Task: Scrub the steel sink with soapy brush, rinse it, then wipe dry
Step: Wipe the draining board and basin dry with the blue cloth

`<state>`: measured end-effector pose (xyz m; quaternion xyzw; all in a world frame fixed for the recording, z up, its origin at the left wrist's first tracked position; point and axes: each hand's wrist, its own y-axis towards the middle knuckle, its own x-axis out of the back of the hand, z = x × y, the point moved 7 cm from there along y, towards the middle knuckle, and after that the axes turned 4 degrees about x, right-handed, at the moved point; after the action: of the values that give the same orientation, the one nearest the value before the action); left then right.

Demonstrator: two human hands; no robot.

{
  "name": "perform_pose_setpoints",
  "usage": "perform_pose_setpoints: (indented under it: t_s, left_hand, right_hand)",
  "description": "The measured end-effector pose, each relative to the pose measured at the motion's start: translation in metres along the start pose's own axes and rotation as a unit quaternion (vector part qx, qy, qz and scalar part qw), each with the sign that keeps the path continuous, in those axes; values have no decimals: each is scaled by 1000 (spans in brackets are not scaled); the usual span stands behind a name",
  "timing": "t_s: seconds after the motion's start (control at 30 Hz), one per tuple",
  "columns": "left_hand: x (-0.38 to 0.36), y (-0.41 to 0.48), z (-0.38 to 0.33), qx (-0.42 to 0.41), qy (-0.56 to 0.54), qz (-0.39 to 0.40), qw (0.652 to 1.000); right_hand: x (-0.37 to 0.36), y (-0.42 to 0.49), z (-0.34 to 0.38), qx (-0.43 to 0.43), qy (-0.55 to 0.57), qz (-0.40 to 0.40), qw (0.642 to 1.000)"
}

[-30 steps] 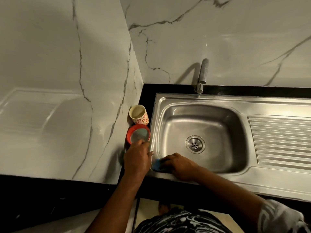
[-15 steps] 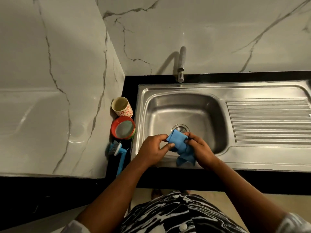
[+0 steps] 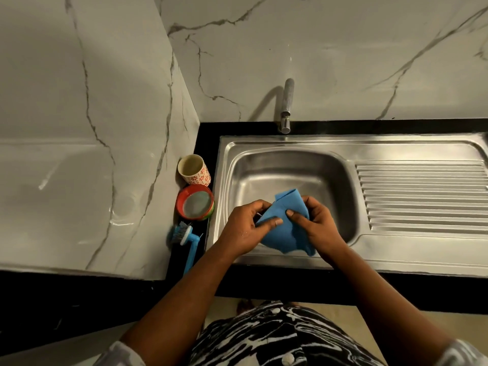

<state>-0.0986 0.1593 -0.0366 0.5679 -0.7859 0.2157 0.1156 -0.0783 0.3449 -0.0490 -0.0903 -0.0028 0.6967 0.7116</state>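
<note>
Sink (image 3: 290,142): we note open basin room toward 12 and a ribbed drainer at 3; the raised rim may catch. Cloth (image 3: 287,239) hangs over the basin's 6 o'clock edge. We judge it light and limp, best gripped bunched. Left hand (image 3: 243,228) and right hand (image 3: 322,228) pinch it, thumbs on top. Brush (image 3: 184,235) lies at 9.

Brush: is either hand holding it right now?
No, the brush lies on the counter left of the sink; the left hand and right hand grip the blue cloth.
</note>
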Motion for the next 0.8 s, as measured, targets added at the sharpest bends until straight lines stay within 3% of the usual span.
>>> perform_pose_setpoints:
  t_s: [0.13,0.37,0.63,0.8]
  left_hand:
    - [1,0,6,12,-7,18,1000]
    - [21,-1,-9,-30,-2,-98,995]
    - [24,5,-28,-63,15,-77,995]
    - [24,1,-33,-69,44,-94,992]
  right_hand:
    - [2,3,11,1,12,5,1000]
    - [1,4,24,15,25,41,999]
    - [1,11,18,-37,21,48,998]
    - [11,15,5,-54,-44,45,997]
